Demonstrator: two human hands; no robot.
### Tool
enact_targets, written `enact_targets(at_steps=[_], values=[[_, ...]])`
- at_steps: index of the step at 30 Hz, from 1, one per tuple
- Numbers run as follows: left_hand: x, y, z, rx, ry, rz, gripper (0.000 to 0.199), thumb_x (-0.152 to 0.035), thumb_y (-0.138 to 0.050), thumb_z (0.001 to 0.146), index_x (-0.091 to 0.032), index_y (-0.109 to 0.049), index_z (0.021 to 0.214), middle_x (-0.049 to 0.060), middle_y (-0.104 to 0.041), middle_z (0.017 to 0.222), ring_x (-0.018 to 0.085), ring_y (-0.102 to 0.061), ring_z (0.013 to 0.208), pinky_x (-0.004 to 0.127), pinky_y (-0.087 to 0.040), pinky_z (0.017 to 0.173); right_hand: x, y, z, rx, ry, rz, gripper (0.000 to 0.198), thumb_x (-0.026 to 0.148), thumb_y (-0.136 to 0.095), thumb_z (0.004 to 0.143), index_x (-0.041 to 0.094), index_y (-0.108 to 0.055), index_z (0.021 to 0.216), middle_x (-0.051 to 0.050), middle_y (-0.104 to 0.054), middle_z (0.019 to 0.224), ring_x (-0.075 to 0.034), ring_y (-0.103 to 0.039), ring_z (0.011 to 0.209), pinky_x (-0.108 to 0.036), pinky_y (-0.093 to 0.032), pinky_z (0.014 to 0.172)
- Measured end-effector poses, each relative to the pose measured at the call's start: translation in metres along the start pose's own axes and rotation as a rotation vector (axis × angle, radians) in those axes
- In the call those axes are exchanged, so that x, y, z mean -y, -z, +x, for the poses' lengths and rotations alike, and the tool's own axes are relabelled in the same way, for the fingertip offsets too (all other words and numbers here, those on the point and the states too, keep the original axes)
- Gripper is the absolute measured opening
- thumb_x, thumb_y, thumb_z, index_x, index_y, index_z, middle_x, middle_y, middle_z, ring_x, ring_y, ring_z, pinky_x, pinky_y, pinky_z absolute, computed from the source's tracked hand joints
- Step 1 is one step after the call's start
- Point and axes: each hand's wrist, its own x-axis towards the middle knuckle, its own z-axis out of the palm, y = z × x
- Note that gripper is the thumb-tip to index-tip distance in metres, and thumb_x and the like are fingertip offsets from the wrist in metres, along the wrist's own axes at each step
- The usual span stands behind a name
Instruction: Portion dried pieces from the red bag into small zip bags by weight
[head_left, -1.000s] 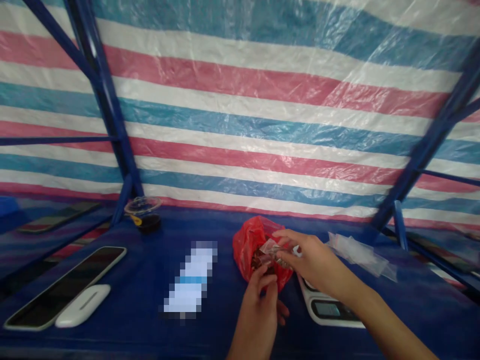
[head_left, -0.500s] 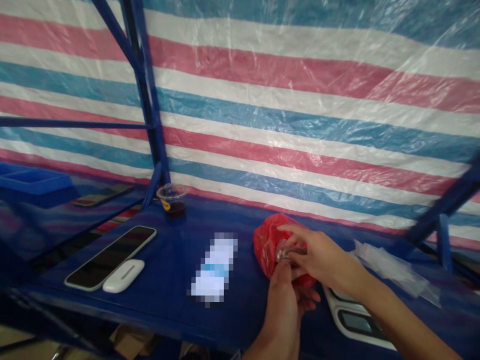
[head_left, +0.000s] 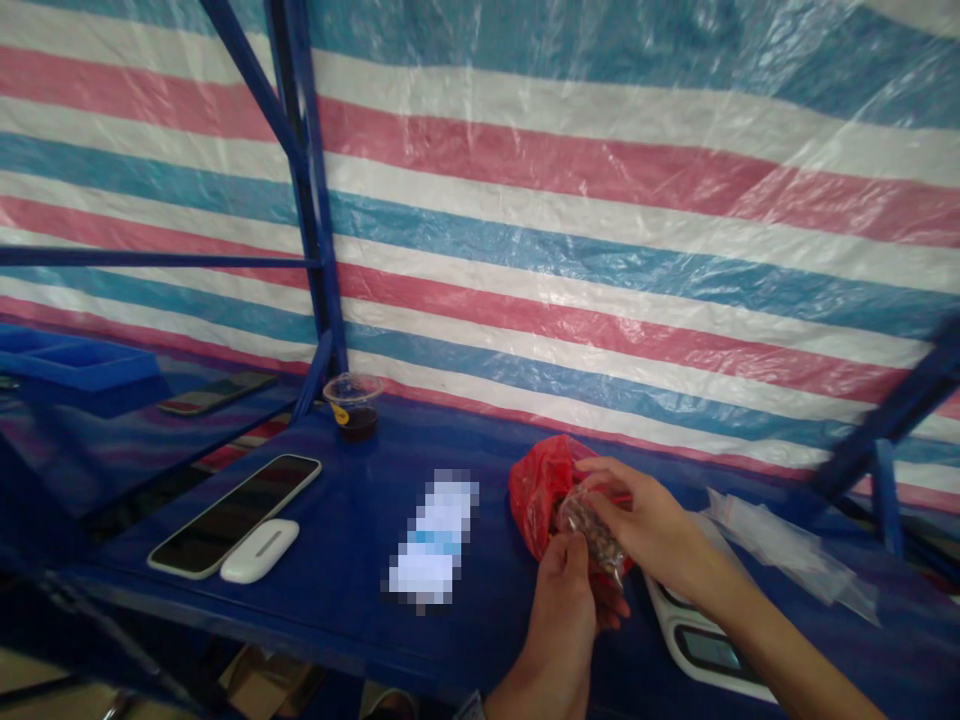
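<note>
A smartphone (head_left: 234, 515) is lying face up near the left end of the blue table (head_left: 352, 560), with a white oval device (head_left: 259, 551) resting just beside it. A small clear cup (head_left: 354, 405) of dark liquid is standing by the blue frame post (head_left: 311, 200). A white scale (head_left: 701, 640) is sitting toward the right, and clear plastic bags (head_left: 787, 550) are lying beyond it. A striped tarp (head_left: 600, 230) is hanging behind everything.

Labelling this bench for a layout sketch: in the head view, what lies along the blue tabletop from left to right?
Phone → white oval device → red plastic bag → white digital scale → clear plastic bags.
</note>
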Motion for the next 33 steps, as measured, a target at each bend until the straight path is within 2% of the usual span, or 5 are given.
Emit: enact_targets(at_steps=[11,18,23,27,33], values=[[0.025,0.013,0.023,0.078,-0.164,0.101,0.036,-0.053,-0.041,0.102,-0.019,-0.052,0.098,-0.004,-0.058,0.055,0.01,-0.052,0.037,0.018,-0.03,0.04,0.016,0.001,-0.002,0.134,-0.066,-0.118,0.035,0.039,-0.055,0.091,0.02,-0.084,0.096,-0.008,-0.083,0.096,-0.026,-0.078,0.083,-0.034,-0.06,0.074],[0.014,0.023,0.007,0.137,-0.264,0.466,0.051,-0.049,-0.049,0.1,-0.017,-0.051,0.139,-0.003,-0.062,0.068,0.013,-0.053,0.045,0.023,-0.038,0.044,0.005,0.007,-0.019,0.049,-0.063,-0.038,0.036,0.045,-0.057,0.089,0.021,-0.082,0.1,-0.008,-0.083,0.1,-0.025,-0.078,0.084,-0.033,-0.061,0.075],[-0.009,0.035,-0.016,0.178,-0.475,0.746,0.048,-0.035,-0.055,0.101,-0.017,-0.058,0.145,0.014,-0.071,0.13,0.026,-0.069,0.116,0.038,-0.051,0.104,-0.006,0.025,-0.027,-0.168,0.028,-0.028,0.028,0.046,-0.06,0.086,0.024,-0.078,0.09,-0.006,-0.082,0.088,-0.025,-0.077,0.077,-0.032,-0.062,0.071],[-0.015,0.045,-0.021,0.219,-0.564,0.903,0.049,-0.024,-0.054,0.1,-0.019,-0.059,0.148,0.015,-0.065,0.144,0.03,-0.061,0.131,0.046,-0.043,0.115,0.012,0.035,-0.027,-0.342,0.114,-0.155,0.028,0.043,-0.059,0.089,0.024,-0.078,0.095,-0.006,-0.082,0.096,-0.025,-0.077,0.085,-0.033,-0.061,0.075],[-0.013,0.046,-0.019,0.22,-0.499,0.676,0.031,-0.03,-0.072,0.097,-0.021,-0.07,0.126,0.01,-0.071,0.125,0.025,-0.069,0.109,0.047,-0.056,0.1,0.069,-0.015,-0.028,0.14,0.4,-0.379,0.034,0.018,-0.05,0.1,0.029,-0.081,0.11,-0.003,-0.078,0.108,-0.021,-0.071,0.106,-0.034,-0.052,0.095]])
